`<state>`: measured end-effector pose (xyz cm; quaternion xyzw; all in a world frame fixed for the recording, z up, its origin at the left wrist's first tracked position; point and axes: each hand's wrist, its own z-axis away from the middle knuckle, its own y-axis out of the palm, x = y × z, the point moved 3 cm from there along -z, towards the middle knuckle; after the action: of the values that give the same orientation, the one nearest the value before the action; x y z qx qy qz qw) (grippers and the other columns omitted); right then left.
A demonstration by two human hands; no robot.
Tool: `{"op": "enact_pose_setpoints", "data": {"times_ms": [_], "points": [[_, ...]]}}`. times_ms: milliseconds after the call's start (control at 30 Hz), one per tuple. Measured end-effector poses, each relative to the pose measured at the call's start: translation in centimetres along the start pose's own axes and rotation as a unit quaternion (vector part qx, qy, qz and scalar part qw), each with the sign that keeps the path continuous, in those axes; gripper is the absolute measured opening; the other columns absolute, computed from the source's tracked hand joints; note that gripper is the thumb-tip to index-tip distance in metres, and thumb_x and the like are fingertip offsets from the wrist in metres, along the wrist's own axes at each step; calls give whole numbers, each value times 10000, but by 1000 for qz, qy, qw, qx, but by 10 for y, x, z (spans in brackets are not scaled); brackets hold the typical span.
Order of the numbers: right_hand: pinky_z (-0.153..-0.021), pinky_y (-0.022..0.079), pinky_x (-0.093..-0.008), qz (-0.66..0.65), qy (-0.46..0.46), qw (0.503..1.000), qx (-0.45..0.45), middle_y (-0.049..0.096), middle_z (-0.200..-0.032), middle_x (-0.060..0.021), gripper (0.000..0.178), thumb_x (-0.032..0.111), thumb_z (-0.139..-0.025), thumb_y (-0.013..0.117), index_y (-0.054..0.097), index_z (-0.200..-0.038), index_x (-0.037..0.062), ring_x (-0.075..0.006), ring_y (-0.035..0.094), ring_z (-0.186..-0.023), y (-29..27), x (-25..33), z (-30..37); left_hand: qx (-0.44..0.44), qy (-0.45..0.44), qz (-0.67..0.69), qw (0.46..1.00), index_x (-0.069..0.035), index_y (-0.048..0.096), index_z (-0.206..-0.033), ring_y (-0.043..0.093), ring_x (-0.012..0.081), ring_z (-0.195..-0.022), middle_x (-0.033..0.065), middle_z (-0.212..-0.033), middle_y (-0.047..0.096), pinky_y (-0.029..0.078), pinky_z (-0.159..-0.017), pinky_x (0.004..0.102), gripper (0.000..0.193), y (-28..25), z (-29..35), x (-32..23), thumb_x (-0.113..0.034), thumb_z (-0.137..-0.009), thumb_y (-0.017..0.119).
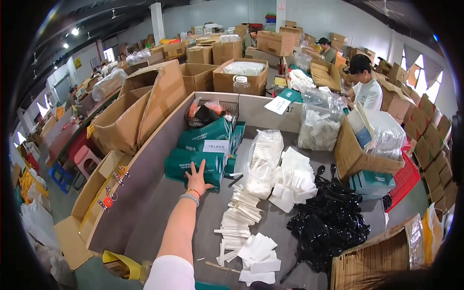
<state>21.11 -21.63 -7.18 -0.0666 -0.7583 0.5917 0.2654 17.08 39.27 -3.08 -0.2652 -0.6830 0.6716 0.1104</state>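
Observation:
My left hand (196,180) lies on a stack of flat dark green printed packets (181,162), its fingers spread and pointing away from me. More green packets and a white printed label (216,146) sit just beyond my fingertips. To the right of the hand runs a row of folded white paper slips (237,217), beside a clear plastic bag (263,164) filled with similar white pieces. Farther right are loose white napkin-like sheets (295,176) and a heap of glossy black plastic spoons (331,222). My right hand is not in view.
A wire basket (212,112) stands in the table's far left corner. Raised boards (140,159) edge the table. On the right are a cardboard box (369,157), a red crate (402,181) and an open carton (379,258) of thin brown pieces. A co-worker (366,84) is beyond.

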Motion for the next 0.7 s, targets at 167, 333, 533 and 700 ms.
{"op": "enact_pose_setpoints", "data": {"times_ms": [167,333,533,700], "points": [[-798,456,-487,31,16,999,-22,596,-1045,-170,608,429,-710,714,557,-1150,39,-368,562,-960,-28,23,-19,-101,46,-1,994,-231,194,-1502,506,482,-1092,218,-1500,261,508,-853,491,1085,-29,62,-5,-215,-639,851],[-789,407,-490,-2,-2,1000,-24,555,-919,-137,602,437,-637,728,540,-1077,71,-358,539,-885,-33,24,-36,26,195,148,969,-82,596,-1172,569,347,-1068,164,-1141,596,488,-904,424,468,-39,202,-19,-241,-753,729],[-798,439,-449,-41,-39,998,-4,569,-936,-132,584,361,-618,783,566,-1071,63,-344,554,-923,-51,27,-40,82,209,219,950,-77,660,-1063,567,313,-966,113,-1011,636,463,-851,412,431,-58,372,-54,-252,-694,795],[-746,474,-425,-87,-27,995,29,609,-993,-101,632,331,-543,865,596,-1060,88,-320,602,-894,-73,45,-49,32,136,208,968,-54,611,-1153,505,326,-1074,109,-1123,580,385,-958,473,583,-56,400,-45,-312,-667,802]]}}
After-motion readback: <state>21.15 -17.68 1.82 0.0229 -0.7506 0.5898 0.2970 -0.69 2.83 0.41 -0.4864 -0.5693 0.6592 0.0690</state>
